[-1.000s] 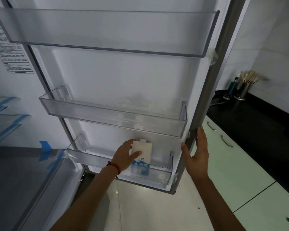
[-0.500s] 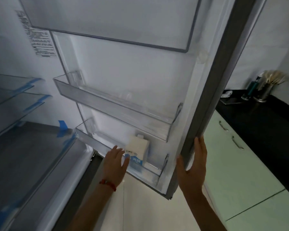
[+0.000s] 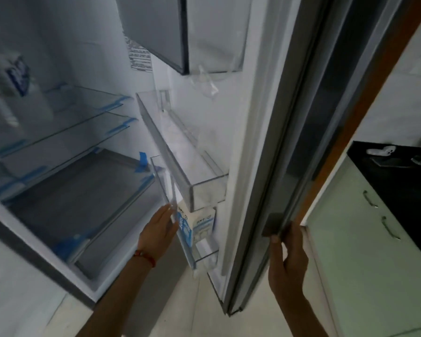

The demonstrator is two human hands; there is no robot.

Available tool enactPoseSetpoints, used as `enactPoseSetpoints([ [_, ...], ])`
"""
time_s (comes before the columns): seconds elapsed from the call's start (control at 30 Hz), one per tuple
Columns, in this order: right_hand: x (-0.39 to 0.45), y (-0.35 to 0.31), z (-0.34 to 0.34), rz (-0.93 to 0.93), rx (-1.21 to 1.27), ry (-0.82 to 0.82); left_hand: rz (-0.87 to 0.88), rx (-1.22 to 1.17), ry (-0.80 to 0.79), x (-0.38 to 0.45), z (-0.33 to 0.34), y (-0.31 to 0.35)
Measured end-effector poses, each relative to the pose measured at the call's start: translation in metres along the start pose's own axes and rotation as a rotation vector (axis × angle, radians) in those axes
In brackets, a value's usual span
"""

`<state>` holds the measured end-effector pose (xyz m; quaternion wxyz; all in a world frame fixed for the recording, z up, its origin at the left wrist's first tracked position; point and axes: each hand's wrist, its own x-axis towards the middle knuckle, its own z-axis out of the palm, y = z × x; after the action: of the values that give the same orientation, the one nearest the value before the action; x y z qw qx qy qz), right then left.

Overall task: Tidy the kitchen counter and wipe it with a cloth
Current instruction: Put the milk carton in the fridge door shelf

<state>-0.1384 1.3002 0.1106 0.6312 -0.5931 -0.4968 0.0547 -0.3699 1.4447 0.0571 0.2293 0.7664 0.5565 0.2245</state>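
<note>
Now I see the carton (image 3: 199,224) standing in the lowest door bin (image 3: 187,249), just right of my left hand (image 3: 157,231), whose straight fingers touch the bin's front. My right hand (image 3: 287,259) grips the door (image 3: 272,147) edge, well right of the carton.

The carton (image 3: 199,227) is half hidden behind the bin (image 3: 180,229); the fridge sticker (image 3: 139,55) print is unreadable.
</note>
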Motion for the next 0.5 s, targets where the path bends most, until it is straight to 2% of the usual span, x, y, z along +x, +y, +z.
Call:
enactPoseSetpoints([
  [0.1,-0.025,-0.012,0.022,-0.021,0.013,-0.027,-0.006,0.082,0.019,-0.031,-0.007,-0.033],
  [0.27,-0.063,-0.036,0.067,-0.066,0.050,-0.188,-0.151,0.080,0.115,-0.094,-0.047,-0.049],
  [0.5,-0.109,-0.089,0.158,-0.259,0.037,-0.326,-0.344,0.108,0.175,-0.182,-0.095,-0.110],
])
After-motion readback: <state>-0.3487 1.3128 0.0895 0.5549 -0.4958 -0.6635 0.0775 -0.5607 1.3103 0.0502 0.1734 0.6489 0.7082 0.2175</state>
